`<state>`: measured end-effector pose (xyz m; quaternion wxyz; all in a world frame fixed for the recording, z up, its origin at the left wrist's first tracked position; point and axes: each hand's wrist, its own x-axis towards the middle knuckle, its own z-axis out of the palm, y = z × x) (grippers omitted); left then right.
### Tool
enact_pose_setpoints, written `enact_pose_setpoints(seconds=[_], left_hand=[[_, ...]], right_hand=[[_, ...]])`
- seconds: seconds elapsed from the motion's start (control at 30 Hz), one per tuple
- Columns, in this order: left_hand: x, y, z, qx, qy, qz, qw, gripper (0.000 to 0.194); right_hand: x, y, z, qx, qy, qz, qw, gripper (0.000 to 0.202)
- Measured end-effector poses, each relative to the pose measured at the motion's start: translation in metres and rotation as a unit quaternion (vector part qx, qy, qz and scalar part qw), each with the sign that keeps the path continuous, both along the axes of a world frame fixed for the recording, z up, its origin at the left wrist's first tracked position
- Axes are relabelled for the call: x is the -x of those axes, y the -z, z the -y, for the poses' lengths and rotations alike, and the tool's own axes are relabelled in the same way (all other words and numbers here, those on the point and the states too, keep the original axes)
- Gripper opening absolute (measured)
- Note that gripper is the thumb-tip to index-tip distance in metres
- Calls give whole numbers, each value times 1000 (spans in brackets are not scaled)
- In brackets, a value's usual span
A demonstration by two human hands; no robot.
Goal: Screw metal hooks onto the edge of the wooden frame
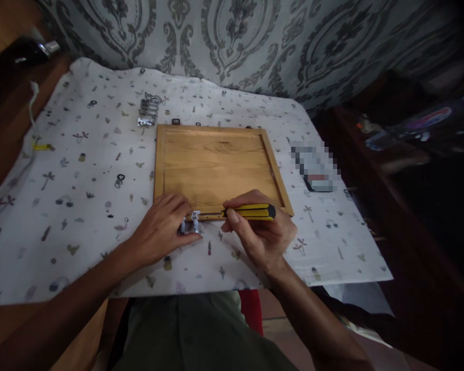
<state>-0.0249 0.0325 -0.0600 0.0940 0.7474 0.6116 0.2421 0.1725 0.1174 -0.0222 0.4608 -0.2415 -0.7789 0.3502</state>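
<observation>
A wooden framed panel point(212, 165) lies flat on the patterned cloth in front of me. At its near edge, left of the middle, sits a shiny metal hinge point(191, 224). My left hand point(166, 216) holds that hinge against the frame, thumb below it and fingers resting on the wood. In my right hand point(257, 226) is a screwdriver point(251, 212) with a yellow and black handle, lying nearly level. Its shaft points left and its tip reaches the hinge. Whether a screw sits under the tip is too small to tell.
Several metal hinges point(148, 109) lie in a row beyond the panel's far left corner. A pixelated phone-like object point(315, 167) lies to the right. At left are a white cord with a yellow tag point(42, 147) and a dark bottle-like object point(19, 59). A plastic bottle point(413, 121) is at far right.
</observation>
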Motion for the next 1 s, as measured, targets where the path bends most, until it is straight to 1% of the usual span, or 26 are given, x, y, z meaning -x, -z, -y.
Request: enact_pose_setpoints(seconds=[0.23, 0.5, 0.63, 0.77, 1.0], left_hand=[[-1, -3, 0, 16, -1, 10, 1000, 31], [1, -1, 0, 4, 3, 6, 1000, 31], [1, 0, 0, -3, 8, 4, 1000, 35], [1, 0, 0, 2, 7, 17, 1000, 34], [3, -3, -1, 13, 14, 22, 1000, 36]], right_hand=[[1, 4, 1, 46, -6, 9, 999, 6], [0, 9, 0, 53, -14, 8, 998, 7], [1, 14, -2, 45, -9, -14, 999, 3], [2, 18, -3, 64, -10, -36, 997, 2], [4, 21, -3, 86, -17, -42, 995, 4]])
